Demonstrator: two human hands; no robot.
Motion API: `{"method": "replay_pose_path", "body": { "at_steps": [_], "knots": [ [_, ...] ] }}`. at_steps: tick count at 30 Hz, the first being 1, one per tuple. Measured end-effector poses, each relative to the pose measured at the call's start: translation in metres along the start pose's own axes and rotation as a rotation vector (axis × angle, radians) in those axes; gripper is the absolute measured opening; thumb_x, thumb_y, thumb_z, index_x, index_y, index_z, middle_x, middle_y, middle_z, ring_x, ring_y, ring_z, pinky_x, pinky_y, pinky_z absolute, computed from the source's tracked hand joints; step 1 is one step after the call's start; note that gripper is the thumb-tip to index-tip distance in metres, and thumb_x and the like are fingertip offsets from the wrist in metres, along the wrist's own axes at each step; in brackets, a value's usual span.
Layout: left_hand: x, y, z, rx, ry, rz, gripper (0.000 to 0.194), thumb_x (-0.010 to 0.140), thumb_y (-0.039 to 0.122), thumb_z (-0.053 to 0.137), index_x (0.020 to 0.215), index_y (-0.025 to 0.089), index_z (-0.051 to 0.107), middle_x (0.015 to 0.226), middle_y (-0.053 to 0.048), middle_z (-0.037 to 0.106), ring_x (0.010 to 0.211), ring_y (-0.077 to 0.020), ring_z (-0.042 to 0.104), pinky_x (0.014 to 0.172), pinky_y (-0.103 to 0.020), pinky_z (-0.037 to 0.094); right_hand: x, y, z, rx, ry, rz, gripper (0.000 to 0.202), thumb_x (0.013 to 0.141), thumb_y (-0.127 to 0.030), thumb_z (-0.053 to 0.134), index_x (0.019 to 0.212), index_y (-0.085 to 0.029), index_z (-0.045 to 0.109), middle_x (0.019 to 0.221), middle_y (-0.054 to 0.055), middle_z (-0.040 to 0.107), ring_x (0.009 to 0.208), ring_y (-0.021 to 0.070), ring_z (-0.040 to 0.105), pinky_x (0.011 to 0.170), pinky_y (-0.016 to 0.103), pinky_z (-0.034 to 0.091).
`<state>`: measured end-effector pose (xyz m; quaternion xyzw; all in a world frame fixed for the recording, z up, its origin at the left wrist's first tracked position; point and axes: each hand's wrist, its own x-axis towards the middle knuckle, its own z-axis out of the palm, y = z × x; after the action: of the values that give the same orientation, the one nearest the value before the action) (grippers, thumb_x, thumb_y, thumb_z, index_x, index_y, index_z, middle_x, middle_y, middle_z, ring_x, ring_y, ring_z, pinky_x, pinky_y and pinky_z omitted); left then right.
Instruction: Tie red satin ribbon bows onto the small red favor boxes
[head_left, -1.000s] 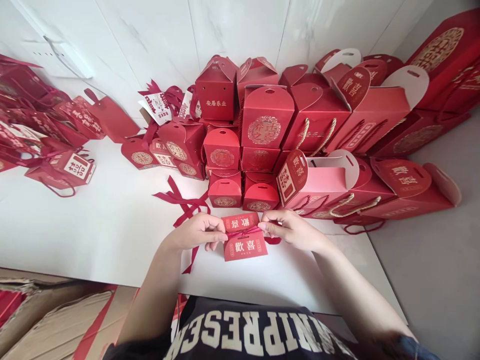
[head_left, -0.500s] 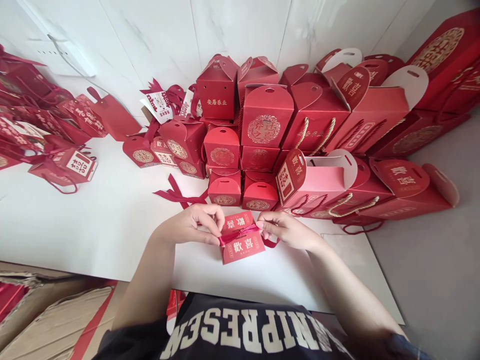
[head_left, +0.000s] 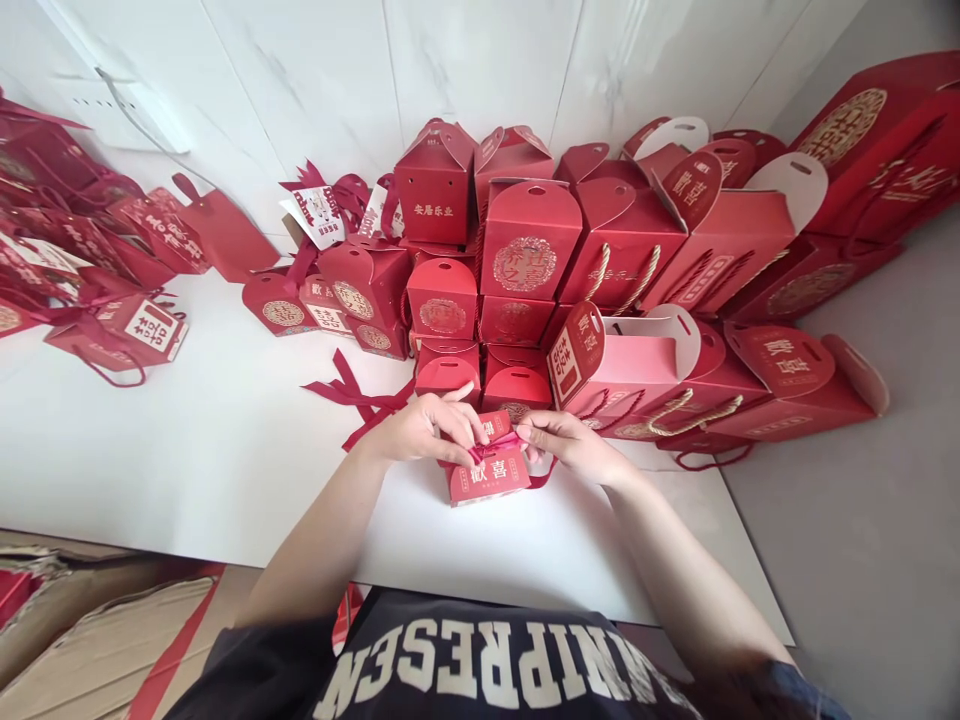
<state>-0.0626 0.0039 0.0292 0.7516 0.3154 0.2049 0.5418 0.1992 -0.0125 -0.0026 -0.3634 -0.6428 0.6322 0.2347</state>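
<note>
A small red gift box (head_left: 491,483) with pale printed characters stands on the white table in front of me. Dark red ribbon (head_left: 504,441) runs across its top. My left hand (head_left: 441,430) reaches over the box's left side, thumb and fingers pinching the ribbon near the middle. At the right side, my right hand (head_left: 564,444) pinches the same ribbon between thumb and fingertips. A loop of ribbon hangs down beside the box under my right hand. My fingers cover part of the top and of the knot area.
Red gift boxes (head_left: 531,245) are stacked behind, against the tiled wall. A loose ribbon (head_left: 358,398) lies left of my left hand. More red bags and a ribboned box (head_left: 124,335) stand at far left. Cardboard (head_left: 97,640) lies below the table's front edge.
My left hand has moved right and inward over the box, bringing its ribbon end towards the middle. The right hand keeps its pinch. The box has tipped slightly, showing its front edge.
</note>
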Motion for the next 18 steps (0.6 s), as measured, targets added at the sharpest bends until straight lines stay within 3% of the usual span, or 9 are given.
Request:
{"method": "replay_pose_path", "body": {
  "at_steps": [8,13,18],
  "knots": [
    [0.003,-0.006,0.007,0.0,0.134,0.056,0.022,0.079,0.041,0.074,0.073,0.021,0.079,0.073,-0.004,0.076,0.08,-0.0156,0.067,0.122,-0.042,0.02,-0.002,0.002,0.002,0.05,-0.025,0.014,0.046,0.091,-0.059,0.054,0.074,-0.016,0.056,0.069,0.0,0.057,0.06,0.0106,0.053,0.059,0.024,0.041],
    [0.003,-0.005,0.006,-0.039,0.103,0.056,0.019,0.081,0.036,0.073,0.075,0.019,0.079,0.074,-0.005,0.077,0.083,-0.0158,0.066,0.118,-0.041,0.028,-0.004,-0.003,-0.001,0.033,-0.032,-0.004,0.042,0.093,-0.053,0.055,0.077,-0.015,0.061,0.071,0.0,0.057,0.064,0.0113,0.052,0.061,0.025,0.04],
    [0.001,-0.003,0.004,-0.034,0.097,0.005,0.02,0.082,0.036,0.071,0.077,0.019,0.08,0.077,-0.004,0.077,0.08,-0.0159,0.065,0.119,-0.043,0.027,-0.011,-0.021,-0.012,-0.106,-0.133,-0.057,0.037,0.088,-0.047,0.064,0.075,-0.013,0.07,0.073,0.0,0.055,0.067,0.0114,0.049,0.064,0.026,0.04]
  ]
}}
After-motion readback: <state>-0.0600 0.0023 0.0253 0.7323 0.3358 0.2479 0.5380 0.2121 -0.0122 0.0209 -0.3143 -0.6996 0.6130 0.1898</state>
